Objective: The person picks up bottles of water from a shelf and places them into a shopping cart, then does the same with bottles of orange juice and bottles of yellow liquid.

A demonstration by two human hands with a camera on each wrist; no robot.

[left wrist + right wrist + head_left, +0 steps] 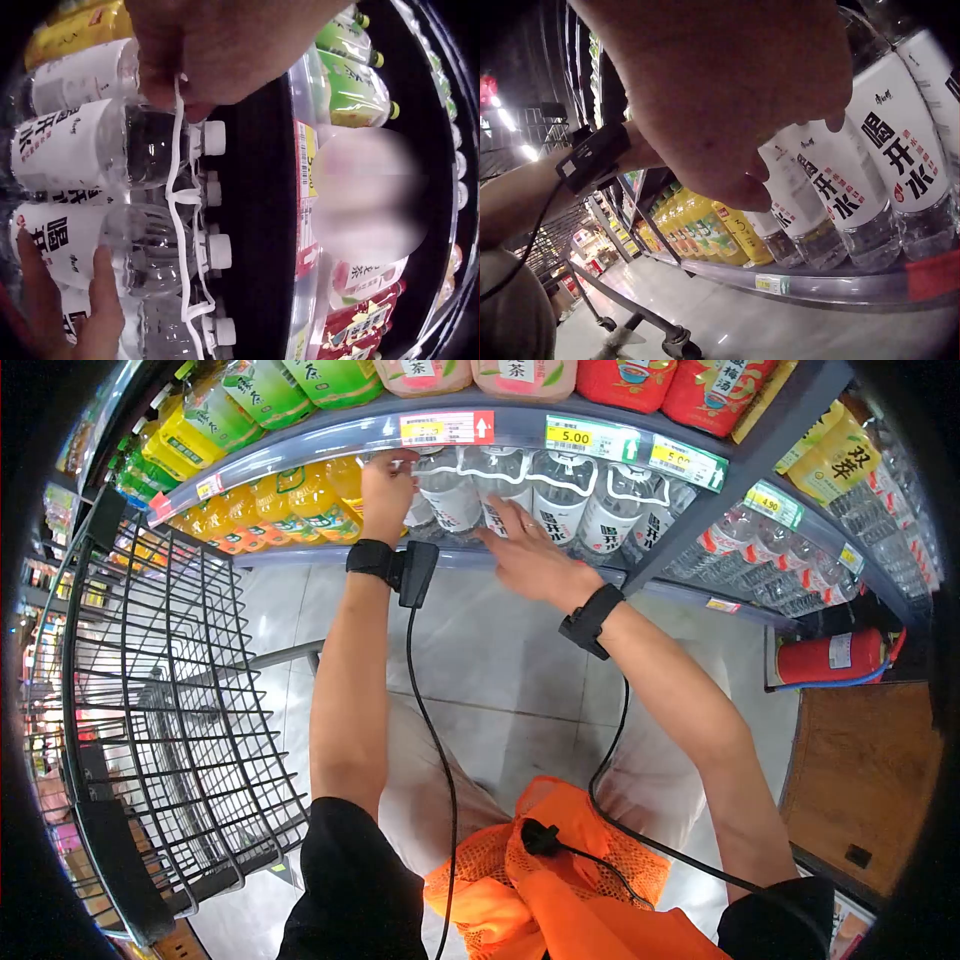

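Note:
A row of clear water bottles [557, 510] with white labels stands on the lower shelf, their necks joined by a white plastic carrier strap [177, 161]. My left hand [386, 498] is at the strap's left end, fingers curled about it at the bottle tops; its fingertips are partly hidden. Lower down, my right hand [537, 558] lies with fingers extended against the label of one bottle near the middle. In the right wrist view, the back of that hand [735, 97] covers part of the labels.
Orange juice bottles [285, 500] stand left of the water. Price tags [575, 436] line the shelf edge above, below green tea bottles [262, 395]. A wire shopping cart [170, 650] is at my left; a red fire extinguisher [820, 657] sits low at right. Cables hang from both wrists.

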